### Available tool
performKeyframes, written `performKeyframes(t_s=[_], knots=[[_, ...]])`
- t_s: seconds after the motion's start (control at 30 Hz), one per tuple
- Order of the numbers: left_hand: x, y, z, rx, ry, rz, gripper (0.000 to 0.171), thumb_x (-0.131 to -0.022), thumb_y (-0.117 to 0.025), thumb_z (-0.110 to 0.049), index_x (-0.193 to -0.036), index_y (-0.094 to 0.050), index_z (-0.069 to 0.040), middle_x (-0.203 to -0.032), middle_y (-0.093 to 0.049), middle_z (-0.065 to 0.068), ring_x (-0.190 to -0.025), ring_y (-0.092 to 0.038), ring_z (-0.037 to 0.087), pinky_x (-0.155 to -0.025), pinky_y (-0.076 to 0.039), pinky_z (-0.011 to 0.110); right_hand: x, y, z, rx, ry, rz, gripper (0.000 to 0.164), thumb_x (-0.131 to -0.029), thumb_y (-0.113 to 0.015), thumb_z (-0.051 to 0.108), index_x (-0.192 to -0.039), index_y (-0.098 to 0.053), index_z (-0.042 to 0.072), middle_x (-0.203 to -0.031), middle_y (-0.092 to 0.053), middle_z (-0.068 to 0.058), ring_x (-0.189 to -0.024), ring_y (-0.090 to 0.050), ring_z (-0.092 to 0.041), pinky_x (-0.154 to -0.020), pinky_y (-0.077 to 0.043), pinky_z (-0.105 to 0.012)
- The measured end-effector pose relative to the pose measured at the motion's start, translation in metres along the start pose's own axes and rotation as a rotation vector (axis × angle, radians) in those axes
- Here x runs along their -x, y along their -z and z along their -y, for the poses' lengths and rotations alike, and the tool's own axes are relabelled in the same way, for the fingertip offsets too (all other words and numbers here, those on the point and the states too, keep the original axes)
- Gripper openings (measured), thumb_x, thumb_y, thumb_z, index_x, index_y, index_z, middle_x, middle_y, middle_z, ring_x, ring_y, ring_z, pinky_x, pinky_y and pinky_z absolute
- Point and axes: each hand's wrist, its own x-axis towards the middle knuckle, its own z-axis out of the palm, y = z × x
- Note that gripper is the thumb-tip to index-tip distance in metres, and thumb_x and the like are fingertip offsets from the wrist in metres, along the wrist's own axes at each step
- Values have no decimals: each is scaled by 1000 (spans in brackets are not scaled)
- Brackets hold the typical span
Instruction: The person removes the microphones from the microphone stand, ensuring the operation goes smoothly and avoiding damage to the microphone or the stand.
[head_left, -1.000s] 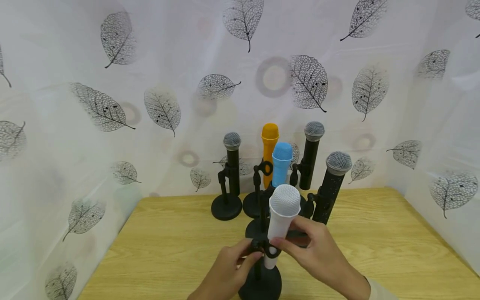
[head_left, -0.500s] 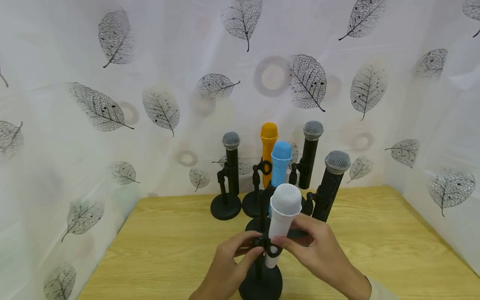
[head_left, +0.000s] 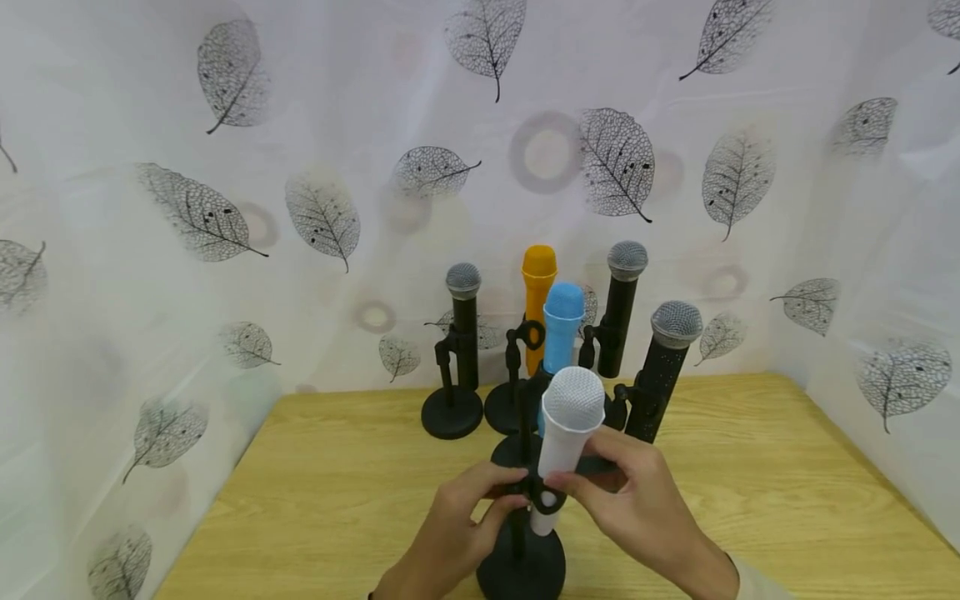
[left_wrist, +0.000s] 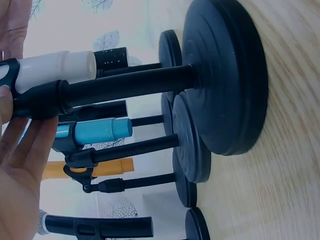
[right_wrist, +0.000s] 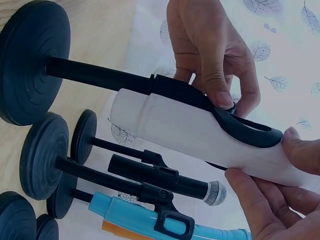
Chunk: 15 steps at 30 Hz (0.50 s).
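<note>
A white microphone (head_left: 566, 433) with a pale mesh head leans upright through the ring clip (right_wrist: 250, 132) of the nearest black stand, whose round base (head_left: 521, 562) rests on the table. My right hand (head_left: 641, 504) pinches the microphone's body between thumb and fingers, just above the clip. From the other side my left hand (head_left: 461, 525) pinches the stand's joint (left_wrist: 42, 100) below the clip. In the right wrist view, the microphone's lower end (right_wrist: 125, 115) sticks out past the clip beside the stand's pole (right_wrist: 100, 75).
Behind stand a blue microphone (head_left: 562, 329), an orange microphone (head_left: 538, 287) and several black microphones with grey heads, such as one on the left (head_left: 465, 333) and one on the right (head_left: 660, 375). A leaf-patterned curtain (head_left: 480, 208) surrounds the wooden table (head_left: 337, 483).
My left hand's fingers have shifted up slightly around the stand's joint. The white microphone and my right hand have barely moved.
</note>
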Motion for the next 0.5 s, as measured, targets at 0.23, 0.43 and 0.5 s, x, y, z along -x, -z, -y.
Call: performKeyframes(t_s=[0.23, 0.43, 0.5], knots=[[-1, 0, 1, 9, -3, 20, 27, -88, -64, -6, -113, -61, -14, -105, -64, -4, -92, -64, 7, -76, -54, 20, -1, 0, 2, 36, -17, -16, 30, -78, -78, 11, -106, -68, 14, -107, -67, 0, -92, -66, -15, -62, -56, -24], [-1, 1, 1, 17, 18, 29, 26, -88, -64, -7, -113, -61, -15, -106, -63, -4, -93, -64, 7, -78, -54, 21, -2, 0, 4, 63, -19, -23, 30, -77, -78, 11, -105, -68, 13, -106, -67, 0, -91, -66, -15, -62, -56, -23], [-1, 2, 0, 13, 24, 32, 25, -89, -63, -8, -112, -61, -15, -105, -63, -5, -93, -64, 7, -77, -53, 21, -3, 0, 5, 79, -22, -29, 30, -77, -79, 12, -104, -68, 13, -106, -67, 0, -91, -66, -15, -62, -55, -22]])
